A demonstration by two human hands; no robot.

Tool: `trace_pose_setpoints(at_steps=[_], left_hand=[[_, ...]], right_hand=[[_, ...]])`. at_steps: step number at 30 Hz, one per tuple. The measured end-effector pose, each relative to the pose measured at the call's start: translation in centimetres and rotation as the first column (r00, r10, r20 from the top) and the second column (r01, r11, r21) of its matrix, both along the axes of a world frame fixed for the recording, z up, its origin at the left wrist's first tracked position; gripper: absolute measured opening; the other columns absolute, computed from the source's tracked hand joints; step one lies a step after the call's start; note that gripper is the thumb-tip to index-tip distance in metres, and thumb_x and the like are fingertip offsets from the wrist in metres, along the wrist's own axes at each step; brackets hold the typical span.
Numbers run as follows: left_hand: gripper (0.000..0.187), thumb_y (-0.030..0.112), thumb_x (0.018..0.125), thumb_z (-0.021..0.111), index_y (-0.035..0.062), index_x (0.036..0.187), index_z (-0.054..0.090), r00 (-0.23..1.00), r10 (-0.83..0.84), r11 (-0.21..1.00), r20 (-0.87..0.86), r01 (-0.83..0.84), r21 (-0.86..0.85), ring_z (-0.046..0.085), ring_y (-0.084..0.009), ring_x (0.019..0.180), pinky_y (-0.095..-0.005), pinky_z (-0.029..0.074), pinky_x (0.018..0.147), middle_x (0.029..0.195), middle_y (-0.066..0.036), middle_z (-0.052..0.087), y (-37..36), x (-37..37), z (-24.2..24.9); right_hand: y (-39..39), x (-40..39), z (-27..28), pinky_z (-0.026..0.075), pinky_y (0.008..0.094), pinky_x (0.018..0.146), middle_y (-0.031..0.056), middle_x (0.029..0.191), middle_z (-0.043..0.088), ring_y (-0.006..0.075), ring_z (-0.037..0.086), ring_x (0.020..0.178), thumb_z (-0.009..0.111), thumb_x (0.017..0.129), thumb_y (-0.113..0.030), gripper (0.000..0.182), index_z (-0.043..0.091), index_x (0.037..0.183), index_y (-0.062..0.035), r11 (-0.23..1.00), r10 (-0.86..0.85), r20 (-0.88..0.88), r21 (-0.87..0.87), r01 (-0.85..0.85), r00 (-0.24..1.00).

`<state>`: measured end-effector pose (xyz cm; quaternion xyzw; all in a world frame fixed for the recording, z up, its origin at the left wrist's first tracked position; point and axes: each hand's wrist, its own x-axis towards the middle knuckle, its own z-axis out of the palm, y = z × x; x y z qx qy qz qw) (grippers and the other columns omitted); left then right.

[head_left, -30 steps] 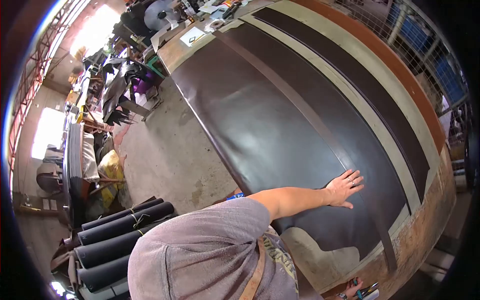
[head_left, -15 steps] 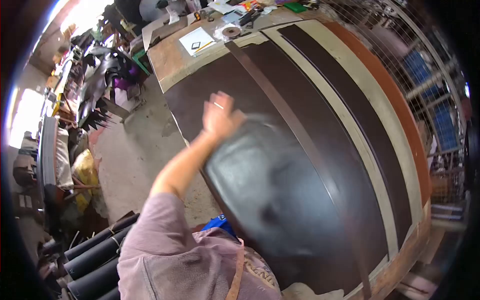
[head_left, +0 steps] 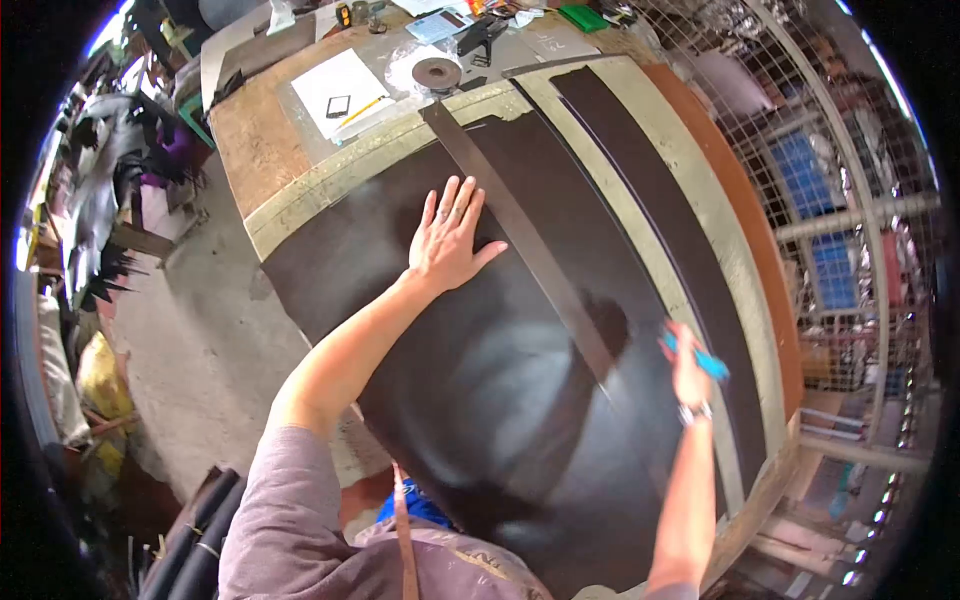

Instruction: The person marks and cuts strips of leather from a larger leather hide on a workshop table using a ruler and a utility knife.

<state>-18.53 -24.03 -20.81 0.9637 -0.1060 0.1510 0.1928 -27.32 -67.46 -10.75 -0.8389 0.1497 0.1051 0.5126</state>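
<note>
A large dark brown leather sheet (head_left: 500,420) covers the work table. My left hand (head_left: 450,235) lies flat on it with the fingers spread, just left of a long, straight flat strip (head_left: 535,250). My right hand (head_left: 688,370) is closed around a slim turquoise tool (head_left: 711,364), whose exact kind is blurred. That hand is over the right part of the sheet, near a pale gap beside a separate narrow dark leather strip (head_left: 670,230). A watch (head_left: 694,411) is on the right wrist.
At the far end are a white paper (head_left: 338,92) with a yellow pencil, a brown roll (head_left: 437,73) and a black tool (head_left: 483,38). A wire mesh rack (head_left: 800,190) stands along the right. Dark rolls (head_left: 195,530) lie at lower left.
My left hand, blurred in motion before, now rests flat on the leather near the long strip. My right hand has come into view holding the turquoise tool. The camera view has shifted.
</note>
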Motion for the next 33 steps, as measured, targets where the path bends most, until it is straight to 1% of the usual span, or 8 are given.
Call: trace_pose_setpoints(at_steps=[3,6,8,10,14,17,26,33], left_hand=[[0.095,0.068,0.09,0.056,-0.0023,0.15,0.039,0.994,0.097,0.995,0.041,-0.097,0.007,0.022,-0.0374,0.153,-0.0531,0.019,0.123,0.161,-0.023,0.03,-0.3,3.6,-0.5],[0.099,0.071,0.088,0.056,-0.0058,0.149,0.039,0.987,0.146,0.989,0.066,-0.146,-0.009,0.023,-0.0383,0.152,-0.0525,0.018,0.123,0.159,-0.025,0.031,0.4,5.5,-0.6],[0.103,0.072,0.087,0.057,-0.0082,0.148,0.038,0.99,0.14,0.99,0.023,-0.14,-0.019,0.024,-0.0391,0.151,-0.0524,0.017,0.123,0.158,-0.027,0.033,0.4,5.1,0.2],[0.111,0.076,0.08,0.061,-0.0096,0.147,0.039,0.99,0.143,0.989,0.009,-0.143,-0.04,0.026,-0.0399,0.15,-0.0525,0.017,0.123,0.156,-0.027,0.035,0.3,5.3,0.2],[0.115,0.076,0.075,0.067,-0.0107,0.146,0.041,0.989,0.145,0.987,-0.041,-0.147,-0.066,0.026,-0.0396,0.151,-0.0536,0.018,0.123,0.157,-0.027,0.035,0.5,5.3,0.8],[0.115,0.073,0.076,0.067,-0.0124,0.147,0.037,0.992,0.119,0.987,-0.046,-0.124,-0.106,0.025,-0.0416,0.15,-0.0557,0.016,0.123,0.156,-0.03,0.033,0.5,5.3,0.6],[0.118,0.075,0.072,0.071,-0.0109,0.146,0.039,0.987,0.14,0.986,-0.078,-0.146,-0.074,0.026,-0.0395,0.15,-0.0535,0.018,0.124,0.157,-0.027,0.034,0.2,5.5,0.7],[0.123,0.078,0.067,0.071,-0.0124,0.145,0.041,0.987,0.128,0.989,-0.097,-0.135,-0.06,0.026,-0.04,0.15,-0.0538,0.017,0.124,0.156,-0.028,0.034,0.2,5.5,1.0]], right_hand=[[13.6,12.5,-1.0,0.042,0.0394,0.114,0.0169,0.147,0.053,0.0269,0.051,0.136,0.047,0.105,-0.05,0.065,0.051,0.142,0.0034,0.957,0.236,0.083,0.152,-0.246,0.968],[23.4,20.3,-2.0,0.054,0.0329,0.089,0.0091,0.114,0.073,0.0176,0.069,0.1,0.054,0.103,-0.051,0.058,0.065,0.13,-0.0018,0.931,0.363,0.167,-0.039,-0.362,0.917],[27.4,24.5,-3.9,0.053,0.0314,0.078,0.006,0.096,0.075,0.0141,0.069,0.085,0.057,0.101,-0.051,0.052,0.069,0.121,-0.004,0.901,0.428,0.287,-0.052,-0.432,0.857],[30.4,27.0,-4.2,0.052,0.0313,0.076,0.0074,0.09,0.074,0.0137,0.068,0.084,0.059,0.1,-0.05,0.049,0.07,0.113,-0.0041,0.88,0.465,0.321,-0.067,-0.47,0.825],[32.9,30.4,-6.5,0.052,0.0336,0.075,0.0057,0.086,0.073,0.0184,0.068,0.082,0.057,0.099,-0.052,0.049,0.069,0.108,-0.0048,0.843,0.53,0.338,-0.113,-0.526,0.778],[33.5,31.2,-7.3,0.051,0.0338,0.075,0.0054,0.086,0.072,0.018,0.067,0.081,0.057,0.099,-0.053,0.049,0.068,0.107,-0.0056,0.813,0.582,0.314,-0.186,-0.552,0.75],[33.0,31.7,-7.7,0.05,0.0313,0.075,0.005,0.088,0.073,0.0141,0.064,0.081,0.06,0.098,-0.053,0.051,0.07,0.104,-0.0042,0.765,0.631,0.372,-0.152,-0.626,0.681],[33.7,31.2,-8.0,0.052,0.0328,0.073,0.0067,0.084,0.073,0.0169,0.067,0.077,0.068,0.093,-0.041,0.036,0.073,0.096,-0.0055,0.791,0.596,0.466,-0.2,-0.578,0.654]])
